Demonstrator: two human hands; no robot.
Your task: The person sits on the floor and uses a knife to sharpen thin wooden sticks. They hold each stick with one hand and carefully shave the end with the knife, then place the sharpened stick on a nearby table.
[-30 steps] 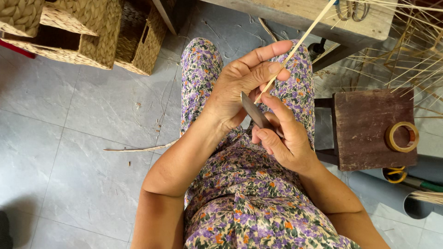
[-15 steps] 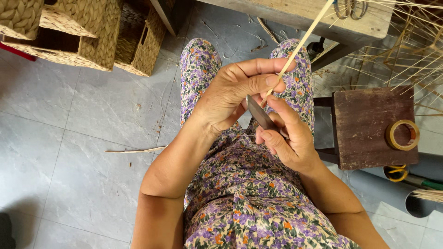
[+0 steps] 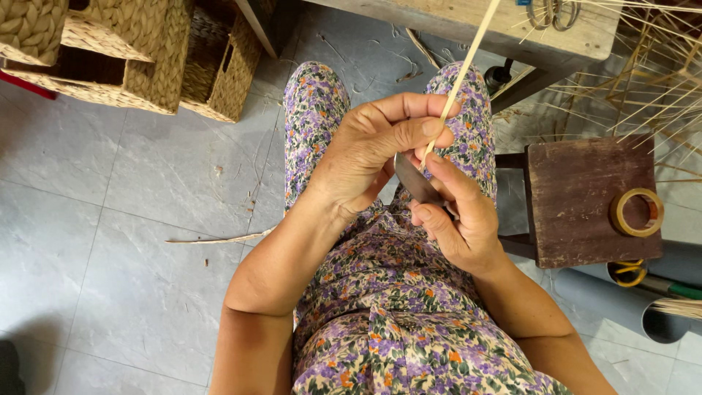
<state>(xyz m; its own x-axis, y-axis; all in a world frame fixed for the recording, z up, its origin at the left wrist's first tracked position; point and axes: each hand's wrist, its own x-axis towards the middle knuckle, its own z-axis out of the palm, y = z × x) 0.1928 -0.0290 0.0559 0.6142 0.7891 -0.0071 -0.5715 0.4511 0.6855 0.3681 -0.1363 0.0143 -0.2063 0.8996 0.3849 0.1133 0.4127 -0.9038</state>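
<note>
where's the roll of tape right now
In the head view, the roll of tape lies at the right on the small dark wooden stool, near its right edge, beside the person's right hand.

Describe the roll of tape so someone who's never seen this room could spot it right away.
Look right of the seated person's knees to the small dark wooden stool. The roll of tape lies flat near its right edge. It is a tan ring with an open centre, the only thing on the stool, unlike the loose pale straw strands beyond it.

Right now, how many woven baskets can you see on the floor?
3, all at top left: one basket in the corner, a second basket beside it, a third basket nearest the knee. More may be hidden beyond the frame.
</note>
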